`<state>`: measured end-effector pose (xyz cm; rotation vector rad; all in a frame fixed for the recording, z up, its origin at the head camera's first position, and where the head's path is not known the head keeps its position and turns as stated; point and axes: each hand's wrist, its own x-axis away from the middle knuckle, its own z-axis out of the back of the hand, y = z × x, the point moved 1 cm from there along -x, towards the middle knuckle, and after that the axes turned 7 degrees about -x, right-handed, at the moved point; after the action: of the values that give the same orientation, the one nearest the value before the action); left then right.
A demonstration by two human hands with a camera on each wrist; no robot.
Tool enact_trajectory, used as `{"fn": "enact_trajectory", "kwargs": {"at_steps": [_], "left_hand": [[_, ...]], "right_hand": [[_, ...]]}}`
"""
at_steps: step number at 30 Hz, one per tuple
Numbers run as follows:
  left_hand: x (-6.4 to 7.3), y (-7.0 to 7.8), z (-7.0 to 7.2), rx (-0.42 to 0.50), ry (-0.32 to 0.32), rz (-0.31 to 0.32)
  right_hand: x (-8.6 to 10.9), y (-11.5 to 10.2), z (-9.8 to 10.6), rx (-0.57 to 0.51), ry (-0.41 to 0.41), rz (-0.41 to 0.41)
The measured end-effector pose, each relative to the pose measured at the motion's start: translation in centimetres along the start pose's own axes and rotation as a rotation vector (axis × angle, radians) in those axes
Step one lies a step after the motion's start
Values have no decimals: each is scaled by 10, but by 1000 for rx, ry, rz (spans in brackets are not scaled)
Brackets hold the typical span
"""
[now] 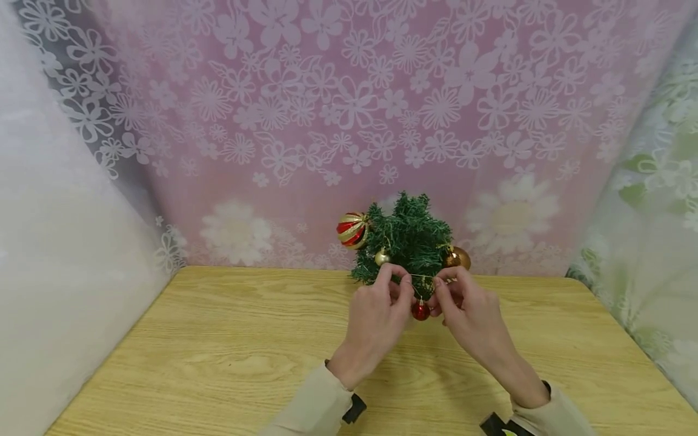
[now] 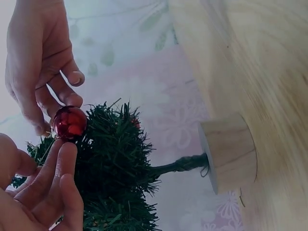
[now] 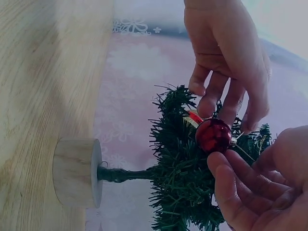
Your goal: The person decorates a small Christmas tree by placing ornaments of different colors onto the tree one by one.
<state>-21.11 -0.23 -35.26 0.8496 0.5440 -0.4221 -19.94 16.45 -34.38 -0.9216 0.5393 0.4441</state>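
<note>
A small green artificial Christmas tree [image 1: 409,233] stands at the table's back edge. In front of it hangs a shiny red bauble [image 1: 420,310] on a thin gold string [image 1: 422,276]. My left hand [image 1: 377,312] pinches the string on one side; my right hand [image 1: 473,315] pinches it on the other, so it spans taut between them. In the left wrist view, fingertips of both hands lie close around the red bauble [image 2: 70,122]. The right wrist view shows the same bauble [image 3: 213,135] against the branches.
A red-and-gold striped bauble [image 1: 352,231], a small gold bauble [image 1: 383,257] and a brown bauble [image 1: 458,258] hang on the tree. Its round wooden base [image 3: 77,172] rests on the wooden table [image 1: 234,351]. A pink floral curtain [image 1: 354,121] hangs behind.
</note>
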Motion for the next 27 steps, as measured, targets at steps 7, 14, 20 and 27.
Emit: {"fn": "enact_trajectory", "kwargs": {"at_steps": [7, 14, 20, 27], "left_hand": [[-4, 0, -3, -214, 103, -81], [-3, -2, -5, -407, 166, -171], [2, -3, -6, -500, 128, -206], [2, -3, -6, -452, 88, -193]], "right_hand": [[-3, 2, -3, 62, 28, 6], [-1, 4, -4, 109, 21, 39], [2, 4, -4, 142, -39, -14], [2, 2, 0, 134, -72, -41]]}}
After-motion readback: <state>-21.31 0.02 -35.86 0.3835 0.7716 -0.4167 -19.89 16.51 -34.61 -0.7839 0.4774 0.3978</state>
